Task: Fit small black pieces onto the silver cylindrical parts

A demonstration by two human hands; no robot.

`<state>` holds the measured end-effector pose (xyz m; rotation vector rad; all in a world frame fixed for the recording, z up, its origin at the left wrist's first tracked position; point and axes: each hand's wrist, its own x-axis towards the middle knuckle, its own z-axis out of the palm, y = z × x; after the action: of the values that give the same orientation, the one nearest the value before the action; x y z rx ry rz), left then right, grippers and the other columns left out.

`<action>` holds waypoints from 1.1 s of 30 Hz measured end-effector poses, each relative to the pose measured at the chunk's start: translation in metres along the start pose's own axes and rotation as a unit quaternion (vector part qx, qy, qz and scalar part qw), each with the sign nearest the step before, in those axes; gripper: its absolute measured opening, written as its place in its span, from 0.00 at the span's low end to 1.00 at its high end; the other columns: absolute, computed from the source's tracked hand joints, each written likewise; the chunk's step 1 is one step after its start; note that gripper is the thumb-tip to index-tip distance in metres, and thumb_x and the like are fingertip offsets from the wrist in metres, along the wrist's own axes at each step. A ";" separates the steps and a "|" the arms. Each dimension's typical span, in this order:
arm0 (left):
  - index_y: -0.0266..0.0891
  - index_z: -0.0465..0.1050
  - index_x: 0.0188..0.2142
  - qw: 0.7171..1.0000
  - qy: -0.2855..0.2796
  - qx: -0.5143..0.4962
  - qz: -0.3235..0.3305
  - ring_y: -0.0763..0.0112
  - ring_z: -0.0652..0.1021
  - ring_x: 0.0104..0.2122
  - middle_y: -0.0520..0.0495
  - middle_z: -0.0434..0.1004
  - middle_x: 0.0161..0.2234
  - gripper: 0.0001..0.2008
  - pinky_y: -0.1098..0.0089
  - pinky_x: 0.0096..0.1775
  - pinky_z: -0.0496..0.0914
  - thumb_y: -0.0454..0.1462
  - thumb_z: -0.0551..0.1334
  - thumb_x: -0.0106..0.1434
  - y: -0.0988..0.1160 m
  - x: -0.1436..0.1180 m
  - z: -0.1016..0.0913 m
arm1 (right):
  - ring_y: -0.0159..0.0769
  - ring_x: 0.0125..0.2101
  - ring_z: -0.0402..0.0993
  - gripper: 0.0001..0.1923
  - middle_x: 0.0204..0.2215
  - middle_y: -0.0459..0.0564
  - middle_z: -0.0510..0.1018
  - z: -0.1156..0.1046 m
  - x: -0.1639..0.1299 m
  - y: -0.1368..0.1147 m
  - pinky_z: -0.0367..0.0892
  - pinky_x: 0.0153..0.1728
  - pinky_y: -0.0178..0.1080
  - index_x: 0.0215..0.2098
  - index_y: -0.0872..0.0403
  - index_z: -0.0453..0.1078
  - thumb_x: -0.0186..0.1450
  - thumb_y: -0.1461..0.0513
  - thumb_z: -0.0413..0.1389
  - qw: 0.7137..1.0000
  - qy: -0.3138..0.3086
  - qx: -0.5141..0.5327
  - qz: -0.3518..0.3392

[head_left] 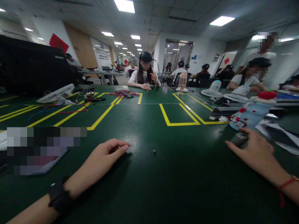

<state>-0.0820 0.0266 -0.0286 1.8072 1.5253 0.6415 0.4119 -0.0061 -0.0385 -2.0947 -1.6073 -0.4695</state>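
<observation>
My left hand point(108, 151) rests low over the green table, its thumb and index fingertips pinched close together with nothing visible between them. To the right of those fingertips lies a small round metal piece point(154, 151) with a dark centre, like a nut or a bushing. On the right, my right hand point(257, 147) has its thumb and index finger around a short grey cylinder point(238, 139), whose far side is partly covered by the fingers. Directly behind it stands a light-blue tumbler point(252, 112) with a red top.
A phone-like slab point(50, 165), partly blurred out, lies at left. Farther back are a white fan point(57, 93), loose wires point(123, 94) and yellow tape lines point(184, 124). White fans point(212, 90) and papers point(280, 137) sit at right. A person point(144, 74) sits opposite.
</observation>
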 end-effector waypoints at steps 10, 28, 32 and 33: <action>0.48 0.74 0.44 0.996 0.005 0.068 0.064 0.60 0.75 0.41 0.49 0.75 0.43 0.17 0.62 0.42 0.68 0.51 0.56 0.63 -0.001 0.000 0.006 | 0.33 0.46 0.65 0.15 0.46 0.42 0.72 0.012 -0.036 -0.223 0.57 0.47 0.42 0.49 0.42 0.68 0.65 0.52 0.52 0.895 -0.167 0.215 -0.354; 0.46 0.75 0.43 0.997 0.018 0.061 0.038 0.61 0.76 0.38 0.49 0.77 0.40 0.17 0.63 0.39 0.69 0.51 0.56 0.62 0.003 -0.004 0.005 | 0.38 0.32 0.67 0.17 0.35 0.56 0.75 -0.031 0.046 0.009 0.57 0.35 0.40 0.39 0.54 0.73 0.65 0.52 0.49 0.976 -0.169 -0.139 0.017; 0.46 0.75 0.43 0.997 0.016 0.061 0.038 0.60 0.76 0.39 0.48 0.77 0.40 0.18 0.62 0.40 0.69 0.52 0.56 0.62 0.004 -0.004 0.005 | 0.40 0.35 0.68 0.19 0.38 0.53 0.75 -0.030 0.047 0.012 0.57 0.34 0.40 0.41 0.50 0.73 0.64 0.49 0.48 0.976 -0.140 -0.160 0.037; 0.46 0.75 0.43 0.997 0.014 0.059 0.039 0.60 0.76 0.39 0.48 0.76 0.40 0.18 0.62 0.40 0.69 0.52 0.56 0.62 0.004 -0.003 0.005 | 0.41 0.35 0.68 0.19 0.38 0.53 0.75 -0.030 0.047 0.015 0.57 0.34 0.40 0.41 0.50 0.73 0.64 0.48 0.48 0.975 -0.142 -0.163 0.046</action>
<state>-0.0762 0.0220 -0.0284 1.9630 1.5466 0.6281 0.4384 0.0125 0.0093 -2.5690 -1.6696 -0.4413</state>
